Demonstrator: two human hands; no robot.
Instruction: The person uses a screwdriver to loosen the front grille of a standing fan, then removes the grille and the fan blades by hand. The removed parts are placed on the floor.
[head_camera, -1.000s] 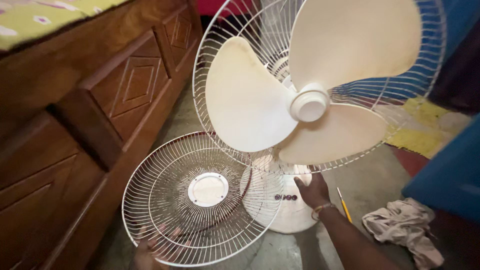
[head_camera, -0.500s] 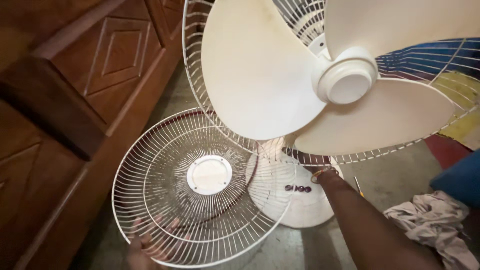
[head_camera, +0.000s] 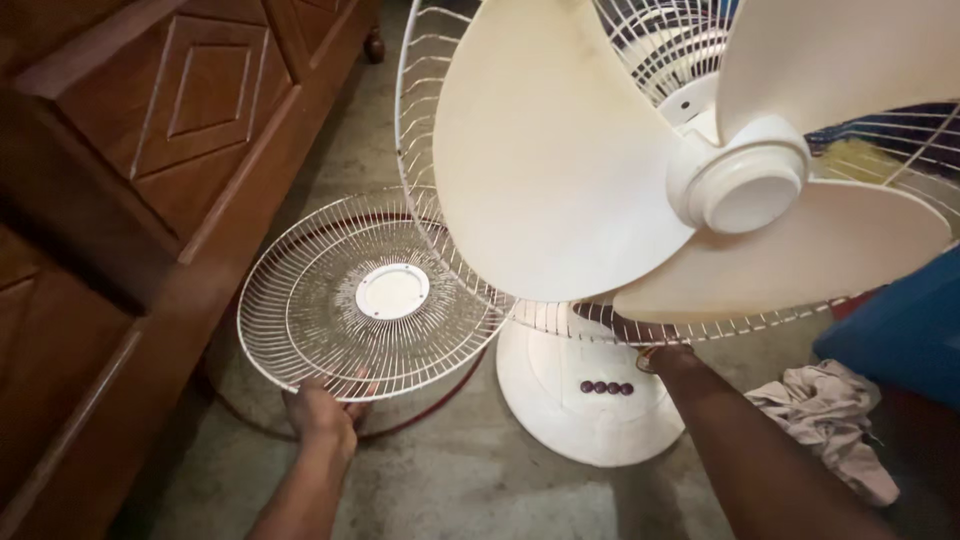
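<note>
Head view, only view. Left hand (head_camera: 322, 412) is closed on the near rim of the loose front grille (head_camera: 370, 296), fingers curled up over the wire edge. The grille is a white wire dome with a round white centre disc, held tilted just above the concrete floor (head_camera: 470, 480), left of the fan base (head_camera: 590, 395). A dark red ring lies on the floor under and just behind the grille, partly hidden by it.

Right forearm (head_camera: 760, 450) runs up from bottom right. Right hand (head_camera: 645, 345) goes in behind the lower edge of the rear grille (head_camera: 430, 130) near the fan's neck; mostly hidden, can't tell how far open it is or what it grips.

Fan stands upright on a round white base with a row of dark buttons (head_camera: 606, 387) on top. Three cream blades (head_camera: 550, 160) and the hub cap (head_camera: 745, 185) are exposed, still on the fan in the rear grille, filling the upper right.

Carved wooden bed frame (head_camera: 130, 170) along the left, close to the loose grille. Crumpled pale cloth (head_camera: 835, 420) on the floor right of the base. Blue object (head_camera: 900, 330) at the right edge.
</note>
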